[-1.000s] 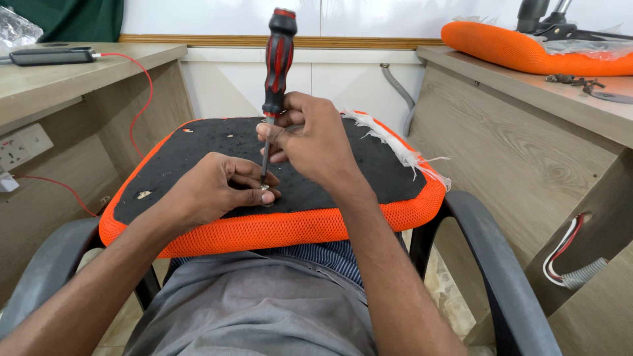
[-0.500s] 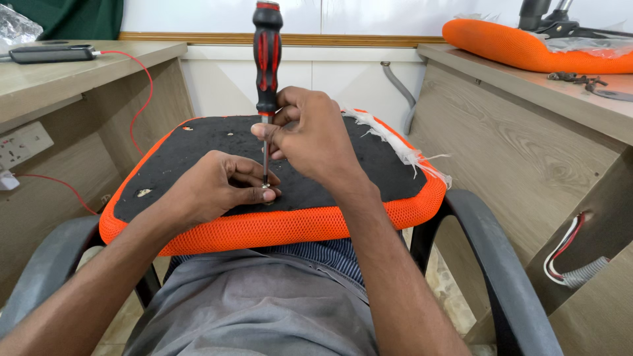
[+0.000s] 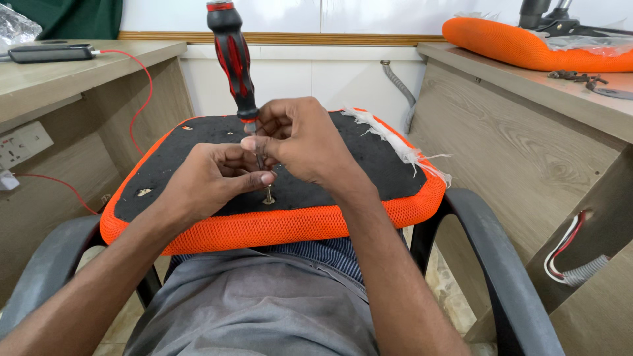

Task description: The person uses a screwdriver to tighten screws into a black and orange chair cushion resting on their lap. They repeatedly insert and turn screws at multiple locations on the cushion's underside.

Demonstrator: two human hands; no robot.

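Wooden desks (image 3: 79, 72) flanking an orange-rimmed black seat cushion (image 3: 198, 145) on lap.

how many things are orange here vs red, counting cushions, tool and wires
orange mesh-edged seat cushions: 2, one on the lap, one on the desk at right
red and black screwdriver: 1, gripped low by the right hand, left hand by the screw
red wires: 2, one at the left desk, one at lower right
total: 5
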